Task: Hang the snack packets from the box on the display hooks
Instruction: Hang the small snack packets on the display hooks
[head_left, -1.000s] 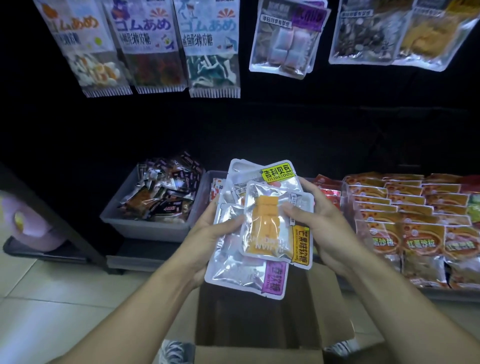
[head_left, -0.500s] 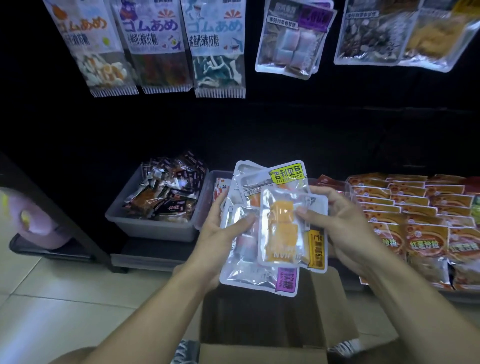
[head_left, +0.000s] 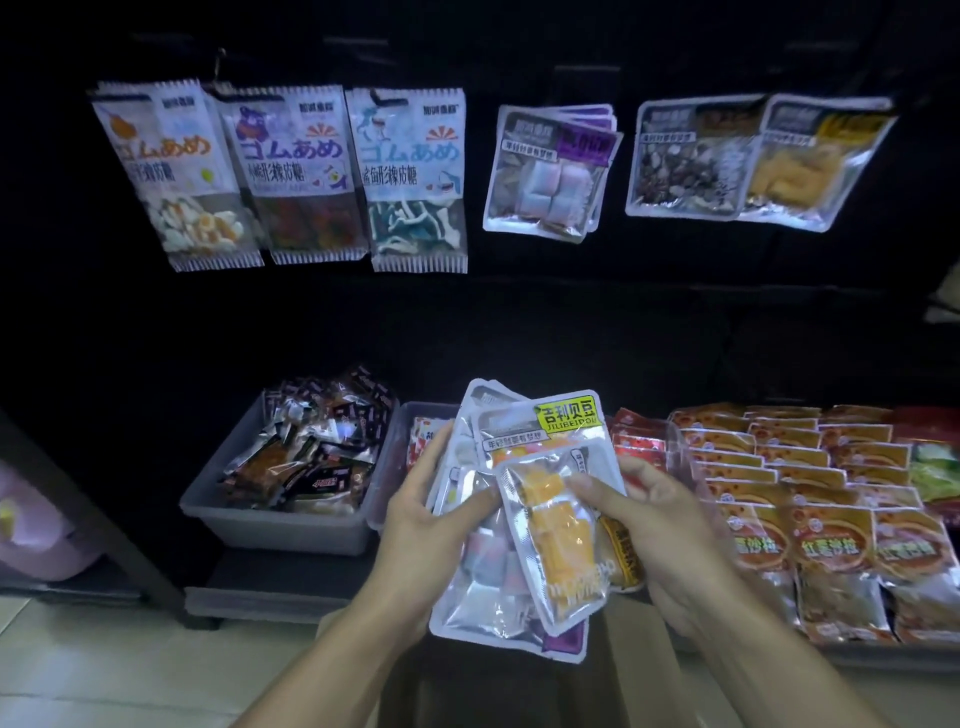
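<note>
Two hands held a fanned stack of packets (head_left: 483, 582) over the open box (head_left: 639, 670), near the camera and low in the view. The left hand (head_left: 423, 525) gripped the stack by its left edge, thumb lying across the front and fingers curled behind. The right hand (head_left: 660, 535) pinched the front packet (head_left: 558, 540) — a clear one showing orange pieces — between thumb on its face and fingers behind, tilted so its top leaned left. Behind it stood a packet with a yellow label (head_left: 566, 418), upright, and at the stack's bottom right corner a purple tag (head_left: 563, 644) showed.

Farther off, on the dark display wall, seven or so packets hung in a row: three tall gummy bags (head_left: 291, 176) at left, a purple-labelled pack (head_left: 550, 171) in the middle, then a dark pack (head_left: 685, 161) and a yellow pack (head_left: 810, 166) overlapping at right. The hooks themselves were mostly lost in the dark.

Below, a grey bin (head_left: 270, 519) of small dark wrappers sat to the left of the hands, a second bin (head_left: 384, 504) just beside it, partly hidden by the stack. Rows of orange packs (head_left: 810, 493) lay to the right — overlapping, stepping towards the camera. A pale tiled floor (head_left: 104, 675) showed at near left.
</note>
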